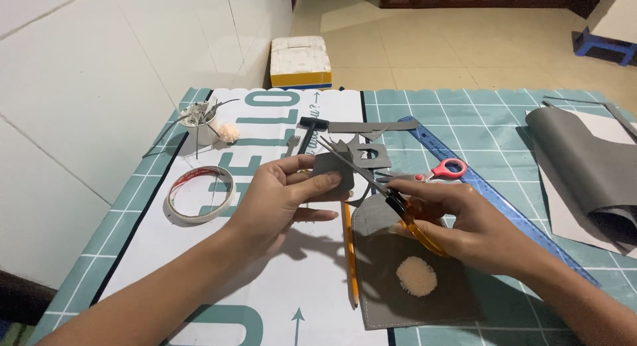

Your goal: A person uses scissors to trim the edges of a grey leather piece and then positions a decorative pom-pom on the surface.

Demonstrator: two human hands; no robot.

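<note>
Two hands at work: the left hand (282, 197) has its fingers (326, 181) pinched shut on a small dark grey scrap of felt-like sheet (332, 173), held up just above the counter (504, 114). Right hand (464, 226) has its fingers closed through the handles of orange-handled scissors (398, 203), blades parted and the tips meeting the scrap's upper edge. To cut well here, I'd say keep that scrap taut, thumb clear of the blades, and turn the piece rather than the scissors. Below the right hand lies a grey pouch-shaped felt piece with a peach fluffy pompom (417, 276) on it. Beside it runs a yellow pencil (350, 253). Further out: red-handled scissors (438, 171), a blue ruler (464, 170), a roll of double-sided tape (200, 194), a small white cup (201, 124).
</note>
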